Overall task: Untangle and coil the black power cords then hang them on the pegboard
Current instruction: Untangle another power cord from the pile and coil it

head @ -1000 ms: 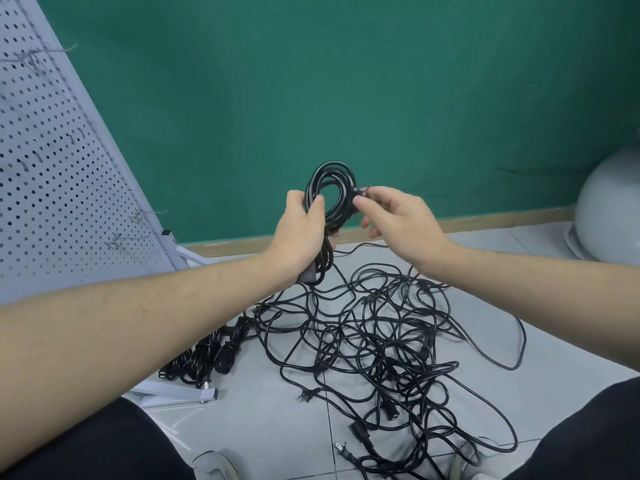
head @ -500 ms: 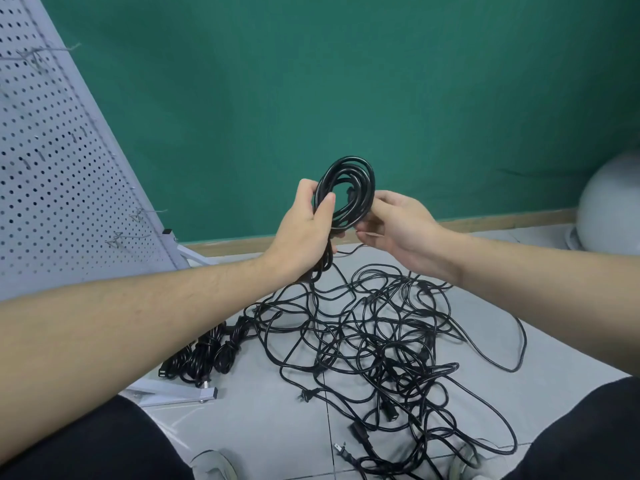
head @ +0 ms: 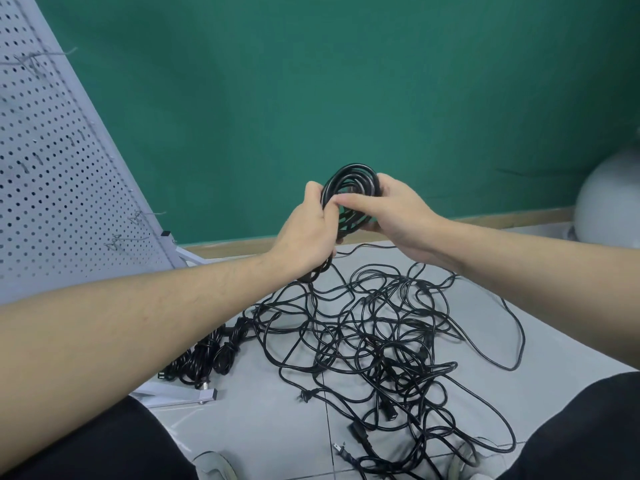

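Your left hand and right hand are bare, with no gloves, rings or watch, and both forearms behind the fingers are uncovered as far as the picture shows. Nearer you than the fingers, black trousers cover your legs, and the pale toes of your shoes show at the bottom edge.

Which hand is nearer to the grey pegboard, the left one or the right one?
Left. The left hand grips the coiled cord on the side toward the pegboard; the right hand holds the coil's far side, farther away.
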{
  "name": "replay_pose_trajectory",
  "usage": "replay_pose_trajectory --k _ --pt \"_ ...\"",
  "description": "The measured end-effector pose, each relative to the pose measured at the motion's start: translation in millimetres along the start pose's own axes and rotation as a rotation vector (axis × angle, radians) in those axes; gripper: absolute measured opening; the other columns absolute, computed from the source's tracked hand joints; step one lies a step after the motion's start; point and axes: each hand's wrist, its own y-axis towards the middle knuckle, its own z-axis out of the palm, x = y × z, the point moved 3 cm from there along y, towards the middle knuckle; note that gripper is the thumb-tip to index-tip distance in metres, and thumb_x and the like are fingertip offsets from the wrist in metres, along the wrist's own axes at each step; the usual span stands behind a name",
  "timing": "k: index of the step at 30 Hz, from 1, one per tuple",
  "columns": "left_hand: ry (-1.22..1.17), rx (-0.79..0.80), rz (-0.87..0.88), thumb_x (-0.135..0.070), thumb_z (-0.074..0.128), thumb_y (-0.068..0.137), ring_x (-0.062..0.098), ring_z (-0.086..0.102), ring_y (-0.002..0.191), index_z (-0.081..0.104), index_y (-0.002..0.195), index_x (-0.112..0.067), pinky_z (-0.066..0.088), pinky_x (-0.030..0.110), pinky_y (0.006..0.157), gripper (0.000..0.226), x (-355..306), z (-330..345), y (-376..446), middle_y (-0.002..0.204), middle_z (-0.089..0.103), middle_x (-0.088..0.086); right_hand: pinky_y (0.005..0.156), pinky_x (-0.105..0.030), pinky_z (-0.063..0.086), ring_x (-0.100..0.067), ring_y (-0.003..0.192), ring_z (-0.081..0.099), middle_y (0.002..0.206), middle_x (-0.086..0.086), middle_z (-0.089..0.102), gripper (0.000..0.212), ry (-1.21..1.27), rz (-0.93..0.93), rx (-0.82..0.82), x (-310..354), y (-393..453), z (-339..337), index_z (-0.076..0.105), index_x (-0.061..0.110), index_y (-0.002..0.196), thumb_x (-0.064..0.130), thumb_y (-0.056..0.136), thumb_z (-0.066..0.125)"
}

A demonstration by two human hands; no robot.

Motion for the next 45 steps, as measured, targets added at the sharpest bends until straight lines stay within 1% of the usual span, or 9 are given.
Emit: replay_pose_trajectory --k 10,20,26,28,31,34,36,39,45 --pt "-0.094 -0.032 -0.134 -0.037 0.033 0.110 0.012 0.061 0.050 0.040 0.114 -0.016 0.037 0.016 0.039 0.023 -0.8 6.7 -12.3 0.089 0.062 0.005 0.102 -0.049 0.053 -0.025 0.090 0.069 0.095 -0.013 0.074 0.008 -0.075 0.150 0.157 1.7 -3.5 -10.7 0.067 0.015 0.092 0.012 0.090 0.074" --pt "-0.338 0.093 -0.348 -0.047 0.034 0.109 0.014 0.063 0.055 0.046 0.123 -0.023 0.045 0.021 0.043 0.030 2.9 7.4 -4.4 0.095 0.072 0.007 0.096 -0.034 0.054 -0.015 0.086 0.069 0.095 -0.004 0.076 0.007 0.210 0.126 0.195 -4.0 -9.3 -13.5 0.071 0.013 0.099 0.012 0.094 0.067" --pt "-0.420 0.188 -0.352 -0.045 0.036 0.109 0.022 0.061 0.054 0.045 0.122 -0.023 0.046 0.026 0.050 0.027 6.6 17.2 -4.4 0.083 0.077 0.004 0.078 -0.033 0.053 -0.018 0.070 0.064 0.085 -0.008 0.070 0.025 0.346 0.091 0.062 -0.9 -3.3 -12.8 0.049 0.020 0.118 0.005 0.100 0.057" --pt "-0.424 0.155 -0.375 -0.041 0.037 0.109 0.018 0.056 0.045 0.045 0.120 -0.021 0.045 0.024 0.048 0.024 8.8 17.6 -4.0 0.082 0.070 0.006 0.088 -0.040 0.051 -0.019 0.073 0.064 0.088 -0.006 0.071 0.033 0.198 0.065 0.091 -0.1 -2.7 -13.0 0.053 0.032 0.120 0.005 0.102 0.052" --pt "-0.391 0.079 -0.370 -0.042 0.037 0.109 0.016 0.055 0.047 0.045 0.118 -0.020 0.047 0.025 0.048 0.025 15.2 14.5 -1.0 0.086 0.065 0.005 0.108 -0.040 0.048 -0.013 0.105 0.065 0.113 0.010 0.071 0.045 -0.236 -0.056 0.129 4.7 -4.5 -7.8 0.067 0.043 0.108 0.004 0.097 0.048" --pt "-0.259 0.059 -0.301 -0.051 0.036 0.107 0.022 0.060 0.066 0.046 0.105 -0.025 0.055 0.040 0.071 0.028 20.1 11.4 2.1 0.092 0.067 0.006 0.113 -0.023 0.030 -0.004 0.131 0.046 0.135 0.014 0.054 0.022 -0.559 -0.147 0.156 8.1 -7.6 -3.3 0.070 0.043 0.107 0.024 0.096 0.065" --pt "-0.121 0.096 -0.242 -0.053 0.033 0.107 0.020 0.057 0.074 0.047 0.104 -0.025 0.049 0.038 0.072 0.031 20.7 11.1 -1.9 0.093 0.065 0.004 0.104 -0.008 0.023 0.003 0.137 0.035 0.127 0.022 0.051 0.017 -0.644 -0.199 0.136 10.1 -6.9 -5.6 0.074 0.032 0.110 0.030 0.093 0.071" --pt "0.061 0.184 -0.133 -0.048 0.026 0.110 0.016 0.050 0.072 0.044 0.111 -0.017 0.033 0.032 0.062 0.036 19.8 16.3 -9.4 0.083 0.056 0.002 0.099 0.000 0.031 0.010 0.123 0.050 0.112 0.024 0.060 0.016 -0.457 -0.199 0.089 5.1 -6.5 -6.4 0.076 0.018 0.108 0.021 0.092 0.073" --pt "0.217 0.249 0.068 -0.044 0.024 0.110 0.026 0.052 0.072 0.035 0.096 -0.017 0.039 0.045 0.072 0.032 32.8 27.3 -17.1 0.074 0.054 0.004 0.082 -0.030 0.058 -0.017 0.087 0.075 0.095 -0.003 0.079 0.024 -0.248 -0.036 -0.042 -10.4 -5.7 -14.1 0.075 0.014 0.097 0.037 0.093 0.071"
